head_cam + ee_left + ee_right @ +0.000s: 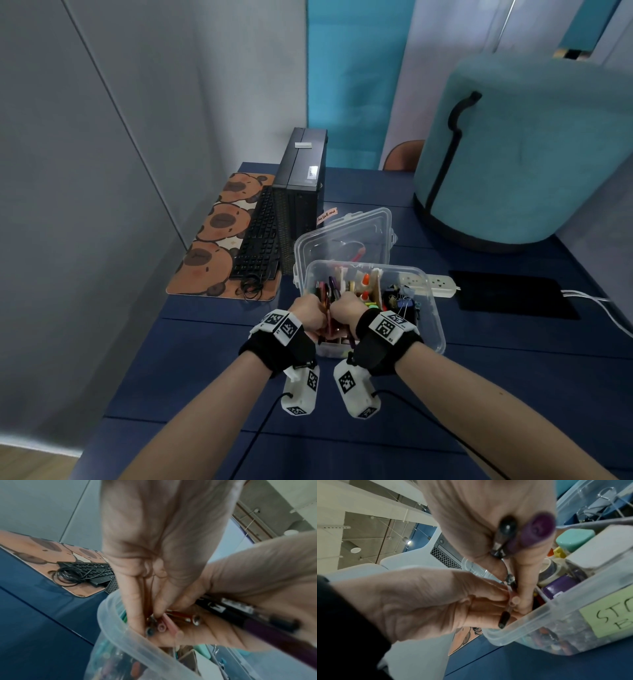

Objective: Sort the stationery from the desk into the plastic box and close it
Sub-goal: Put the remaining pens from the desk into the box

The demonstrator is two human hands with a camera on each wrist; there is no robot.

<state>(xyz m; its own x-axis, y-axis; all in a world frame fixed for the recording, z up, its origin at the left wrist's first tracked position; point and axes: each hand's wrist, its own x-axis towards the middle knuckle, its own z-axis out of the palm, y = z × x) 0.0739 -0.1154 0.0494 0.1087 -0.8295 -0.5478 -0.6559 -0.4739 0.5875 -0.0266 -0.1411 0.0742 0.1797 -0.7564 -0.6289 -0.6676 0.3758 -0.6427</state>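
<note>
A clear plastic box (432, 329) stands open on the blue desk, its lid (342, 233) tipped up behind it. Pens, glue, tape and binder clips (402, 301) fill its compartments. Both hands meet over the box's near left compartment. My left hand (310, 313) pinches a bunch of pens (169, 620), one pink and one red with a metal tip, at the box rim (120, 632). My right hand (346, 310) grips a purple marker (537, 530) and a black pen (505, 534), its fingertips (523, 601) down beside the left hand (436, 601). A green note (611, 615) labels the box's front.
A black keyboard (257, 236) with a coiled cable (251, 286) lies on a bear-print mat (212, 246) at the left. A computer tower (301, 178) stands behind it. Right of the box are a white power strip (442, 284), a black pad (513, 294) and a teal seat (527, 154).
</note>
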